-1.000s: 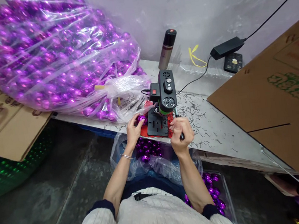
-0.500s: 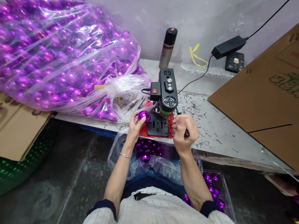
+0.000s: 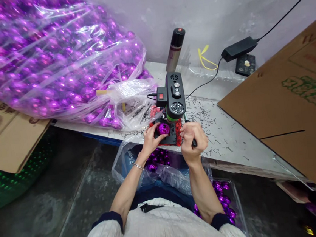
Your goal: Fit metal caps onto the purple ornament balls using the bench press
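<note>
Between the thumb and fingers of my left hand [image 3: 151,139] is a shiny purple ball [image 3: 163,129], low over the black base plate [image 3: 168,140] of a small bench drill press [image 3: 175,93]. My right hand [image 3: 194,141] is wrapped round the black-gripped lever [image 3: 194,143] at the machine's right side. A red mat [image 3: 179,131] shows under the base plate. The machine's head hides what lies directly below it.
A big clear bag of purple balls [image 3: 63,61] fills the left back. Beside the machine stand a spray can [image 3: 175,50] and a black power adapter [image 3: 239,48]. Cardboard boxes [image 3: 294,110] lean in from the right. An open bag of balls [image 3: 158,158] hangs below the table edge.
My left hand has moved right with the purple ball, from the left edge of the base plate to over it. My right hand stays on the lever. The view has shifted slightly.
</note>
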Action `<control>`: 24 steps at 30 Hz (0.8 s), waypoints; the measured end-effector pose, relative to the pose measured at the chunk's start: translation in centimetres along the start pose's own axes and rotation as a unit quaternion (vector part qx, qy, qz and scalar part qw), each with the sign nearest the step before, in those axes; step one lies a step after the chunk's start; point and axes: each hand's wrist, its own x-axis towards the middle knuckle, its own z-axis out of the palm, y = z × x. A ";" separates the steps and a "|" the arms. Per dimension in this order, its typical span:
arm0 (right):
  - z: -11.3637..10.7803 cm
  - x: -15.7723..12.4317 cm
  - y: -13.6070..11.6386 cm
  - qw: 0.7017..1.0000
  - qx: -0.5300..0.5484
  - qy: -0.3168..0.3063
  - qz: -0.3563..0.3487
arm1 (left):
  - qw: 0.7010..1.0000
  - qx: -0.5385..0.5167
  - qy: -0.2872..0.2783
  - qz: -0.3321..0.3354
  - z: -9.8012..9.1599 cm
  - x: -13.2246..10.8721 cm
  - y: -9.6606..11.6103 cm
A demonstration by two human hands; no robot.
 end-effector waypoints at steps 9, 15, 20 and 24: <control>0.0 0.0 0.0 1.000 -0.003 0.001 0.002 | 0.995 0.056 -0.019 0.084 1.2 1.1 -0.1; 0.3 -1.5 1.0 1.000 -0.004 0.001 -0.011 | 0.995 0.054 -0.016 0.077 1.7 1.1 -0.2; 1.0 -4.0 2.9 0.999 0.008 0.011 -0.040 | 0.995 0.047 -0.012 0.088 1.6 1.0 -0.3; 1.5 -4.9 3.5 0.999 0.004 0.029 -0.036 | 0.993 0.049 -0.006 0.105 1.8 1.1 -0.6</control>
